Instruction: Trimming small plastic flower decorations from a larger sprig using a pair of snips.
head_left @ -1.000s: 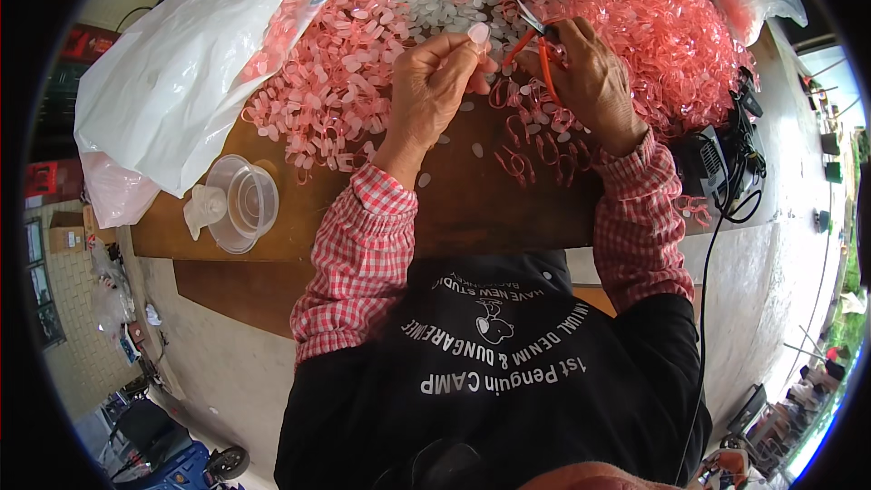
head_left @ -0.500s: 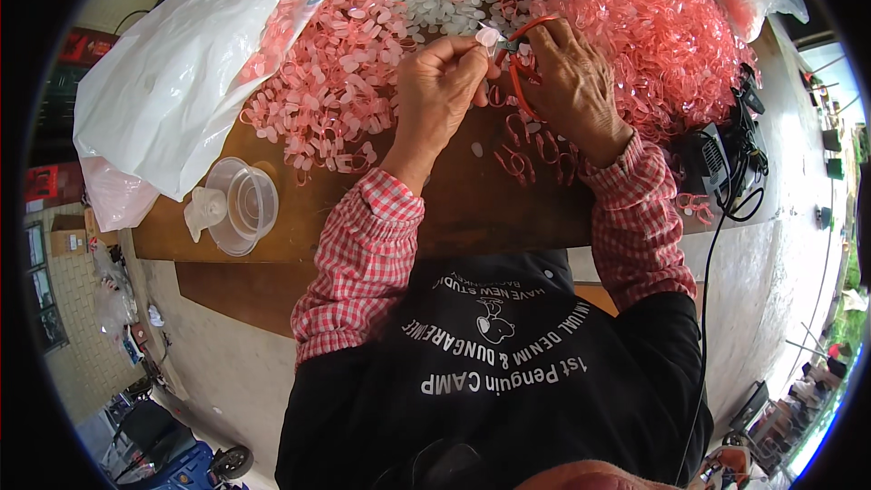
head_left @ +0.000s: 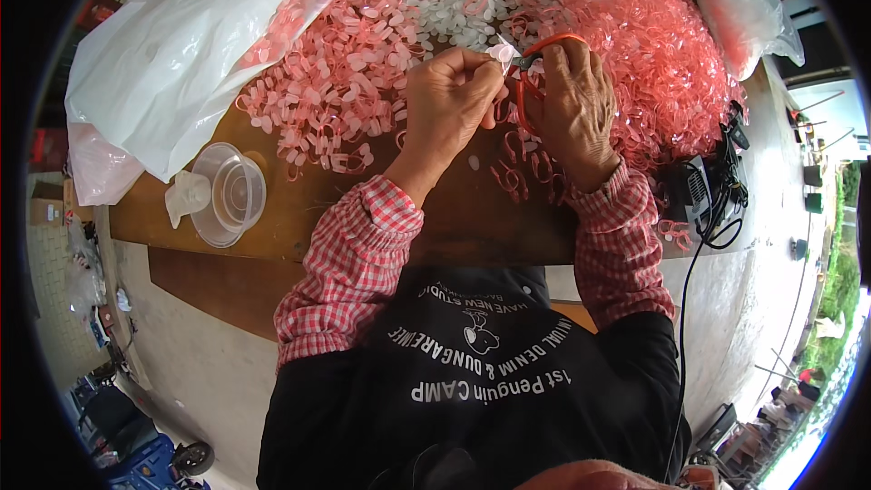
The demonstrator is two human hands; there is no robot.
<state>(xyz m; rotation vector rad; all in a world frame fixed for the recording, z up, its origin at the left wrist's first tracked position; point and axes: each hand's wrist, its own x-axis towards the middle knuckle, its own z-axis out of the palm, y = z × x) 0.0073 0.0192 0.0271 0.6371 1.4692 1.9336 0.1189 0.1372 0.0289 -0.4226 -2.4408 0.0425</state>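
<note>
Red-and-white checked sleeves, black apron with white printed lettering, bare hands

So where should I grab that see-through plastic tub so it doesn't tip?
Probably by its rim. The clear round tub sits near the wooden table edge, mouth seemingly up, with nothing beside it but a crumpled white scrap. Come straight down from above and pinch opposite sides of the rim; its walls look thin and smooth.

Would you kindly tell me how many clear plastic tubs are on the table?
1: the clear plastic tub sits near the table's left edge, below the white plastic sheet. Others may be hidden beneath it.
</note>
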